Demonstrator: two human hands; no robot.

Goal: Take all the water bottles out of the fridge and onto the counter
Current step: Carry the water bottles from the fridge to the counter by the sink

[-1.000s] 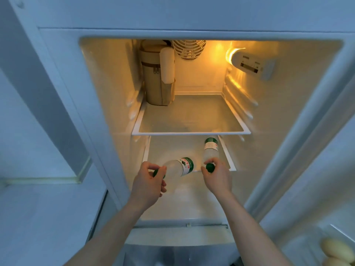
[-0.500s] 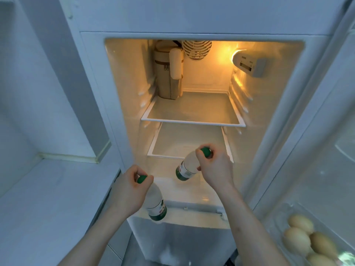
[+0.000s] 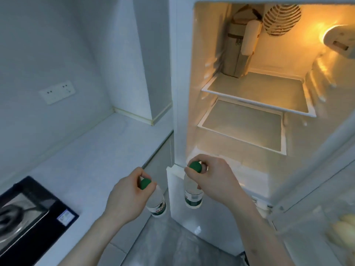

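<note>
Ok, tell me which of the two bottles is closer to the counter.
The bottle in the left hand: this left bottle hangs by its green cap beside the counter edge. The right bottle, held by the right hand, hangs before the fridge.

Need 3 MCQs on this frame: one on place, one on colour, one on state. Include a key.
1. Where is the counter relative to the fridge?
A. left
B. right
C. behind the camera

2. What colour are the bottle caps?
A. red
B. green
C. white

3. How are the two bottles held?
A. both in one hand
B. lying on a shelf
C. one in each hand, gripped near the cap

Key: 1 A, the white counter runs along the fridge's left side. 2 B, both caps are green. 3 C, the left hand holds the left bottle and the right hand holds the right bottle.
</note>
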